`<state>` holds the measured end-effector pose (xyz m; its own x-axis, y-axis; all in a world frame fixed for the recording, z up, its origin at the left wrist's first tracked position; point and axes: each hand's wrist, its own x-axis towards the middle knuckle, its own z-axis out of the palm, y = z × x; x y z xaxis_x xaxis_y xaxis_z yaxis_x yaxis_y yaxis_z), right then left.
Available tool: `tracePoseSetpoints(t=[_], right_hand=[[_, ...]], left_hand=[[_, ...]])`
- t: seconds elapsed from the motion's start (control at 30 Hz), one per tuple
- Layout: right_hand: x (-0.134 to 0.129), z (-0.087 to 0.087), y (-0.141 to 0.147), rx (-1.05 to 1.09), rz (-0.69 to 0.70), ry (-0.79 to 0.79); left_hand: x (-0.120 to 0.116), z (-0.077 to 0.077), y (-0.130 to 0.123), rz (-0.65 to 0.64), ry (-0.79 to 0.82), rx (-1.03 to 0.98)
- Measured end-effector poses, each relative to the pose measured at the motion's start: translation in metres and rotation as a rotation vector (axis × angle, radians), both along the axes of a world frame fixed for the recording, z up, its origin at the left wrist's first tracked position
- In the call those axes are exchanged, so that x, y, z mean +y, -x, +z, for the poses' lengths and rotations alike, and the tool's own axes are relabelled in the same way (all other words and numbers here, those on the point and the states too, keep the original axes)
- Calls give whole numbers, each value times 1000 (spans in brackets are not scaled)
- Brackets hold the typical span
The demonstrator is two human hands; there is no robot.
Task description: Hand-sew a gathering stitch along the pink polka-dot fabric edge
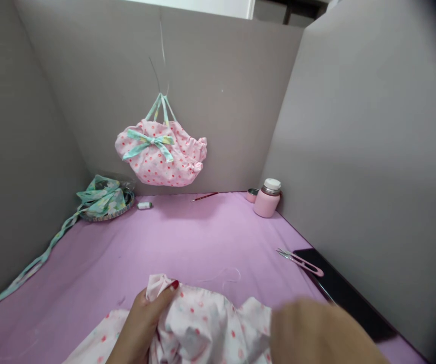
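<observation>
Head view: left hand point(150, 309) has white polka-dot cloth point(199, 318) bunched in its fingers, thumb closed down on the top edge. Right hand point(316, 331) at the cloth's right end, motion-blurred; can't tell how far open its fingers are or whether they grip anything. Cloth sits bottom center, near side of the purple-covered table point(187, 232). Loose white thread point(232, 269) just beyond it. Right side: pink snips point(304, 264), handle over a black flat object point(354, 299); farther back, pink jar point(266, 203) with white top, small round tin point(252, 195) beside it. Back: red pencil point(205, 196), thread spool point(144, 206), basket point(109, 217) with green fabric point(106, 198). Pink dotted garment point(161, 164) hangs at the back panel point(233, 121).
</observation>
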<state>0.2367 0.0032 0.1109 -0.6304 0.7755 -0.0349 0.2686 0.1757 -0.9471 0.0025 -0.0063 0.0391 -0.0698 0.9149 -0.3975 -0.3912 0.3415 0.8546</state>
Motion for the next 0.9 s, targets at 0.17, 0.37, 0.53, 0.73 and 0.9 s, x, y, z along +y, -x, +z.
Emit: tracePoseSetpoints(t=[0.17, 0.37, 0.53, 0.73, 0.9], right_hand=[[35, -8, 2, -184, -142, -215], [27, -54, -32, -463, -60, -204], [29, -59, -52, -457, -174, -222], [48, -33, -61, -632, -445, -387], [31, -17, -11, -612, -600, -498]], left_hand=[[2, 0, 5, 58, 49, -68], [4, 4, 8, 160, 24, -112], [-10, 5, 1, 215, -53, -130], [-46, 0, -29, 177, -55, -98], [-46, -15, -38, 179, -9, -50]])
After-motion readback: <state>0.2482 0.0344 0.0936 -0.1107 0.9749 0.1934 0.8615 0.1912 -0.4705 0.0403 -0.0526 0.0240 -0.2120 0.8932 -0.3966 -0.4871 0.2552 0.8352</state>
